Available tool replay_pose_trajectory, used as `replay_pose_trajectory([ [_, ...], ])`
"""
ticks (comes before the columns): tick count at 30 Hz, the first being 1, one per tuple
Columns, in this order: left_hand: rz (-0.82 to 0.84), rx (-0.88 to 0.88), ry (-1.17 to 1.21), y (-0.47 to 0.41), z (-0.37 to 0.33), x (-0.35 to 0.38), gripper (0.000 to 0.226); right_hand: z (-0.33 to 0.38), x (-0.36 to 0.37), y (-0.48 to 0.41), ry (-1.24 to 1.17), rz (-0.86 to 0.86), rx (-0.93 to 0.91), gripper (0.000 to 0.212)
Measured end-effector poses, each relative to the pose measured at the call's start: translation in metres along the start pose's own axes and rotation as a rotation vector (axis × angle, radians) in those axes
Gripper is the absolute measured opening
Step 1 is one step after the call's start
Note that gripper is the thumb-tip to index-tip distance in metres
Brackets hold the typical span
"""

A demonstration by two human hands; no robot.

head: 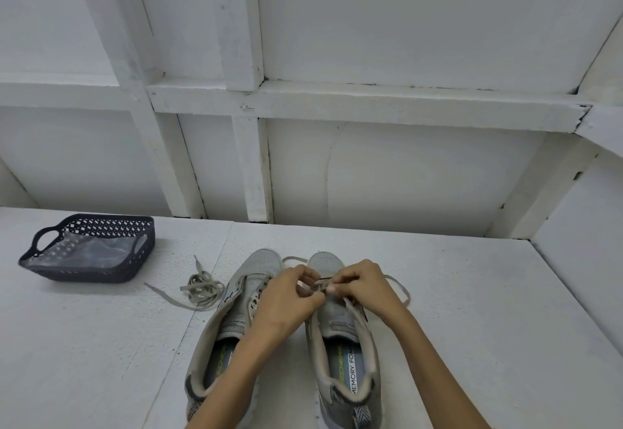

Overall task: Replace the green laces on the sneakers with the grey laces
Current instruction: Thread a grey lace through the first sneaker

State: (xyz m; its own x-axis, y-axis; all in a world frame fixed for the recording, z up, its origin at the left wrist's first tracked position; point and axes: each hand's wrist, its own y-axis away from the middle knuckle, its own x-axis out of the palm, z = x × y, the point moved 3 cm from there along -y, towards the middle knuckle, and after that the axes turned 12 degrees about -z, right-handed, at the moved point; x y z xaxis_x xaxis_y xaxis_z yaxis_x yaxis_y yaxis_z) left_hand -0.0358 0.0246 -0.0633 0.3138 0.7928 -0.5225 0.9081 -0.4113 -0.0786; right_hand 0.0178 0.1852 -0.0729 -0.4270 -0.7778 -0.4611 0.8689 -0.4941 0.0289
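Two grey sneakers stand side by side on the white table, toes pointing away from me. The left sneaker [236, 310] has bare eyelets with no lace. Over the front eyelets of the right sneaker [340, 327] both hands work a grey lace [399, 288] that loops out on the table to the right and past the toe. My left hand [286, 297] pinches the lace at the eyelets. My right hand [357, 283] pinches it from the other side. A loose bundled lace [199, 288], greyish-green, lies left of the sneakers.
A dark perforated plastic basket [91, 250] with a clear plastic bag inside sits at the table's left rear. A white panelled wall rises behind the table, and a side wall closes off the right edge.
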Motion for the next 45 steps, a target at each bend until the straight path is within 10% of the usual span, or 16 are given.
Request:
replay_pose_trajectory([
  [5, -0.019, 0.097, -0.127, 0.001, 0.000, 0.001, 0.044, -0.008, -0.016, 0.004, -0.535, -0.121, 0.213, 0.012],
  [33, -0.078, 0.177, 0.301, -0.018, 0.010, 0.052, 0.014, 0.053, -0.021, -0.012, -0.034, 0.036, -0.127, 0.007],
  [45, 0.056, 0.112, 0.399, -0.017, -0.001, 0.050, 0.013, 0.154, -0.050, -0.041, -0.393, -0.101, -0.366, 0.014],
])
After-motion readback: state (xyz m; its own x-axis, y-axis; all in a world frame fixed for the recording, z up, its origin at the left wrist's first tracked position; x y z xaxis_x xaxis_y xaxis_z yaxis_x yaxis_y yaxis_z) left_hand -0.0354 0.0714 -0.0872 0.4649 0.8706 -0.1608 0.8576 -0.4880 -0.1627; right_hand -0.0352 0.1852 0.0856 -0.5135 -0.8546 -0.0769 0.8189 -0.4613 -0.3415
